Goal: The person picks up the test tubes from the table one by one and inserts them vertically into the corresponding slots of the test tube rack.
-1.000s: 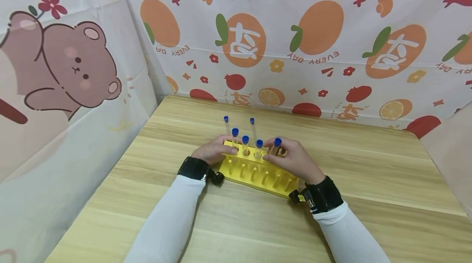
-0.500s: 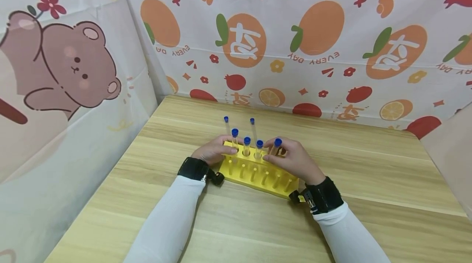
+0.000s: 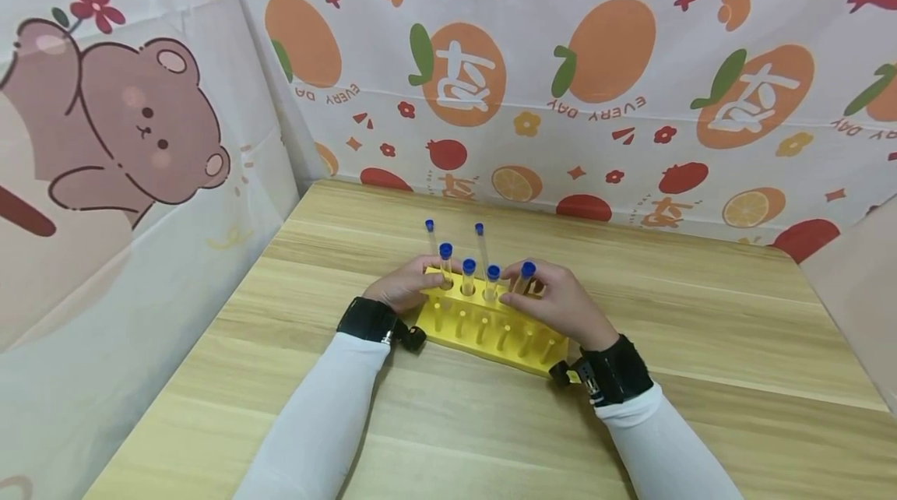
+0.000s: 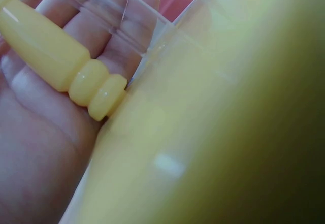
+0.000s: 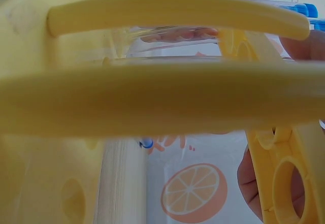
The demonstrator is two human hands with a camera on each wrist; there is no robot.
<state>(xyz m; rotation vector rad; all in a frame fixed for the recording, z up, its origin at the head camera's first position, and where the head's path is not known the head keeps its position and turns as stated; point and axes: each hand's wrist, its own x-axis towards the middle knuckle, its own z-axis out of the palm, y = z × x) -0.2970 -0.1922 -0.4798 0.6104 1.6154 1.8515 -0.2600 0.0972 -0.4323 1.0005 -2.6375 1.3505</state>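
Observation:
A yellow test tube rack (image 3: 483,344) with a row of pegs along its front stands on the table between both hands. My left hand (image 3: 402,286) grips its left end, the thumb on the upper plate. In the left wrist view the palm and fingers (image 4: 66,36) lie behind a yellow post (image 4: 45,46). My right hand (image 3: 561,301) holds the right part of the upper plate. Its thumb and fingers surround a leaning, blue-capped test tube (image 3: 528,272). More blue-capped tubes stand in the holes, among them a middle tube (image 3: 469,274) and a left tube (image 3: 446,258).
Behind the rack, two thinner blue-capped tubes show, a left one (image 3: 430,227) and a right one (image 3: 480,235). The wooden table (image 3: 448,438) runs up to a fruit-print cloth (image 3: 532,134) at the back. A bear-print cloth (image 3: 140,126) hangs along the left side.
The second tube from the left has tipped slightly right in its hole. The left thumb has drawn back a little from the leftmost tube. The right hand keeps its place.

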